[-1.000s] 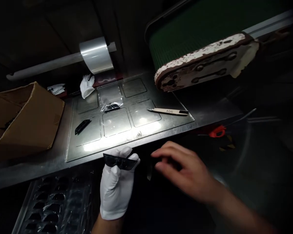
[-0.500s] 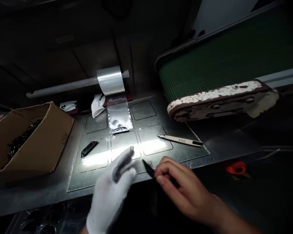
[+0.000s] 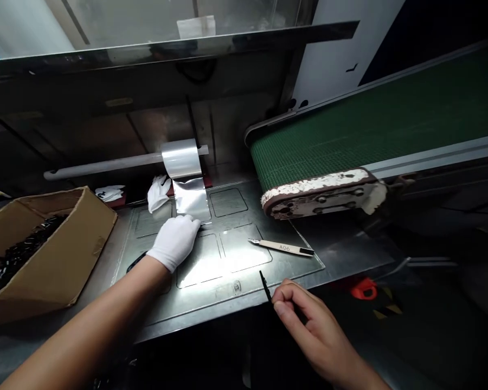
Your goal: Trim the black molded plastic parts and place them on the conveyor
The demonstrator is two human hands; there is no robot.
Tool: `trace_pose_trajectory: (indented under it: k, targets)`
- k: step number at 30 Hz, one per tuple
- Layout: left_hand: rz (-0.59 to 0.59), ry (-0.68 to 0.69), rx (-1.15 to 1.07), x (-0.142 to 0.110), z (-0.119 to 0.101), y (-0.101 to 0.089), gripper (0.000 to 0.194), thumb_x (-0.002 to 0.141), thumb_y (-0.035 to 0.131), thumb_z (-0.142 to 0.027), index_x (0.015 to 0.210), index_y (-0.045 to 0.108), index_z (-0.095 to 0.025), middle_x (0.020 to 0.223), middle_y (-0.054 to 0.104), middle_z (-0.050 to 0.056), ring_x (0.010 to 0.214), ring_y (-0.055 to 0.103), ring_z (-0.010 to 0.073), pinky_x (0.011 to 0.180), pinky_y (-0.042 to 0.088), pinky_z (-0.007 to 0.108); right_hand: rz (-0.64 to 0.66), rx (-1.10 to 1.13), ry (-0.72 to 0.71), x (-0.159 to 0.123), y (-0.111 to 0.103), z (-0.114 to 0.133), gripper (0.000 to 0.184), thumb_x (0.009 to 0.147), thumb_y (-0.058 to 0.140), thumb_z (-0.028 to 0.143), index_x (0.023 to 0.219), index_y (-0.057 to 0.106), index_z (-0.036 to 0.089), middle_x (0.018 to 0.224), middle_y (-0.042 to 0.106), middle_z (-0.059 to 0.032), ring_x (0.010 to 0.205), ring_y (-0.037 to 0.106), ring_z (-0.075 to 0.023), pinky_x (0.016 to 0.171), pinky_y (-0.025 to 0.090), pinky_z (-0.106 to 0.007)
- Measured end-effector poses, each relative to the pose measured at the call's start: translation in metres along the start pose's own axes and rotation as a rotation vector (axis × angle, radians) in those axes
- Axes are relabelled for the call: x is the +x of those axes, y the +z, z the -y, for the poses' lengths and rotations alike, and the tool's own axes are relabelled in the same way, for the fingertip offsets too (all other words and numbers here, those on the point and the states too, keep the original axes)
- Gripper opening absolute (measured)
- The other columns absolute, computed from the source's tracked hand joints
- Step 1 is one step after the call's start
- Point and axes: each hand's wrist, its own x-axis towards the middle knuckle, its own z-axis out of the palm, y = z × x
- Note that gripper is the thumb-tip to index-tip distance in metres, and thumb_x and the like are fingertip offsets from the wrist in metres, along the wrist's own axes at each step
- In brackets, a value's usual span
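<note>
My left hand [image 3: 175, 242], in a white glove, is at the loose lower end of a silvery film strip [image 3: 191, 197], its fingers bent closed on the edge. The fingertips are partly hidden. My bare right hand [image 3: 305, 319] pinches a thin black plastic piece [image 3: 265, 286] between thumb and forefinger, held upright near the bench's front edge. Behind it a craft knife [image 3: 282, 247] marked A06 lies on the clear mat [image 3: 244, 279] with drawn rectangles. Another black piece [image 3: 136, 262] is mostly covered by my left forearm.
The film roll [image 3: 181, 158] hangs on a white rod [image 3: 106, 166] at the back. A cardboard box [image 3: 73, 260] of black parts stands left. White gloves [image 3: 158, 193] lie behind the mat. A green conveyor [image 3: 350, 130] juts in from the right; a red tape dispenser [image 3: 364, 288] sits below.
My left hand has moved forward from the mat's front edge to the film's end and closed there. My right hand still holds the black piece. The view has tilted up.
</note>
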Motion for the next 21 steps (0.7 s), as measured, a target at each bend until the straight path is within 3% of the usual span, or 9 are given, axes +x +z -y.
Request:
trace_pose_trajectory:
  k: [6, 11, 14, 16, 21]
  targets:
    - [-0.09, 0.02, -0.086, -0.054, -0.022, -0.005, 0.034, 0.102, 0.036, -0.014, 0.105, 0.07, -0.016, 0.094, 0.069, 0.013, 0.081, 0.063, 0.029, 0.07, 0.043, 0.038, -0.009, -0.124, -0.046, -0.003, -0.016, 0.01, 0.018, 0.107, 0.048, 0.034, 0.094, 0.055, 0.024, 0.084, 0.053, 0.0002, 0.074, 0.051, -0.0163, 0.069, 0.042, -0.03]
    - [-0.127, -0.011, -0.222, -0.108, -0.049, 0.004, 0.027, 0.104, 0.042, -0.02, 0.108, 0.069, -0.019, 0.091, 0.069, 0.01, 0.077, 0.06, 0.025, 0.068, 0.042, 0.036, 0.055, -0.351, -0.181, 0.031, -0.019, 0.028, 0.016, 0.107, 0.048, 0.029, 0.094, 0.055, 0.022, 0.087, 0.057, -0.0009, 0.078, 0.055, -0.0156, 0.072, 0.043, -0.029]
    - [-0.16, -0.052, -0.292, -0.13, -0.06, 0.011, 0.025, 0.104, 0.043, -0.019, 0.11, 0.068, -0.019, 0.095, 0.069, 0.01, 0.083, 0.062, 0.0271, 0.074, 0.045, 0.04, 0.149, -0.584, -0.319, 0.063, -0.003, 0.044, 0.016, 0.107, 0.047, 0.028, 0.098, 0.058, 0.02, 0.093, 0.062, -0.003, 0.08, 0.058, -0.0161, 0.073, 0.043, -0.03]
    - [-0.193, -0.064, -0.334, -0.14, -0.065, 0.015, 0.024, 0.102, 0.046, -0.02, 0.114, 0.067, -0.019, 0.108, 0.07, 0.013, 0.096, 0.063, 0.0305, 0.085, 0.048, 0.044, 0.227, -0.794, -0.4, 0.084, 0.014, 0.056, 0.021, 0.108, 0.044, 0.029, 0.102, 0.061, 0.018, 0.097, 0.065, -0.0048, 0.081, 0.06, -0.0172, 0.069, 0.04, -0.031]
    - [-0.215, -0.084, -0.389, -0.153, -0.069, 0.021, 0.027, 0.1, 0.05, -0.02, 0.121, 0.066, -0.017, 0.129, 0.066, 0.016, 0.116, 0.059, 0.0383, 0.101, 0.044, 0.054, 0.405, -1.177, -0.473, 0.123, 0.057, 0.076, 0.03, 0.111, 0.038, 0.03, 0.104, 0.063, 0.015, 0.098, 0.068, -0.0061, 0.071, 0.061, -0.018, 0.054, 0.024, -0.032]
